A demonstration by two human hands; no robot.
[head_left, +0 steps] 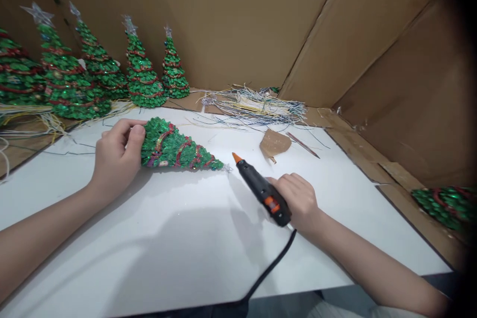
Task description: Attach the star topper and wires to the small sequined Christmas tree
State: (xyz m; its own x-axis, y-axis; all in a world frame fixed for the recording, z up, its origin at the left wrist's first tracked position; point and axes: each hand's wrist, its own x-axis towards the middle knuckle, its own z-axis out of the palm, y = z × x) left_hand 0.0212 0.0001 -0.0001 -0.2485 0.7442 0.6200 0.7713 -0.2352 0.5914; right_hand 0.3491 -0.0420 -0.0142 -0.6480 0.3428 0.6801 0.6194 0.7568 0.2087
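Note:
My left hand (118, 151) grips the base of a small green Christmas tree (179, 149) with red garland, which lies on its side over the white work surface (156, 258). The tree's tip points right and bears a small clear star (227, 169). In my right hand (296, 196) is a black glue gun (263, 191) with an orange nozzle, its fingers wrapped round the handle. The nozzle is close to the star, just right of and above it, with a small gap between them. A black cord runs from the gun down to the front edge.
Several upright trees with clear stars (143, 72) stand at the back left, near loose wires. A wire bundle (261, 104) lies at the back. Brown scrap (275, 145) and a thin pointed stick (303, 145) lie right of centre. Another tree (447, 206) lies far right. Cardboard walls (238, 20) stand behind.

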